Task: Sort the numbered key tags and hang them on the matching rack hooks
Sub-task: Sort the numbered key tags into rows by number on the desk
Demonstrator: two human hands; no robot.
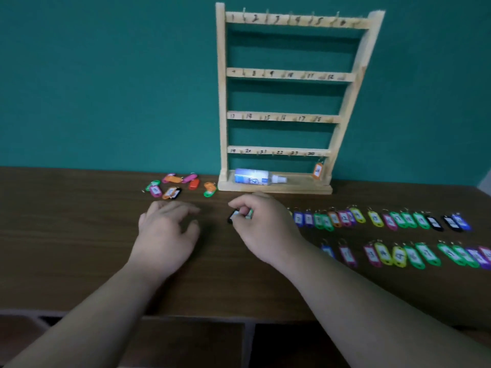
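A wooden rack [288,74] with four numbered hook rails stands at the back of the table. One orange tag [317,171] hangs from the last hook of the bottom rail. My right hand [261,227] pinches a black key tag [233,216], with a green tag held against it, just above the table in front of the rack. My left hand [167,229] rests on the table to the left, fingers loosely spread and holding nothing. Two rows of coloured tags [377,219] lie to the right. A loose pile of tags [172,185] sits left of the rack.
A plastic spray bottle [256,177] lies on its side on the rack's base. The dark wooden table [79,235] ends at a front edge near my forearms, with open compartments below. A teal wall stands behind the rack.
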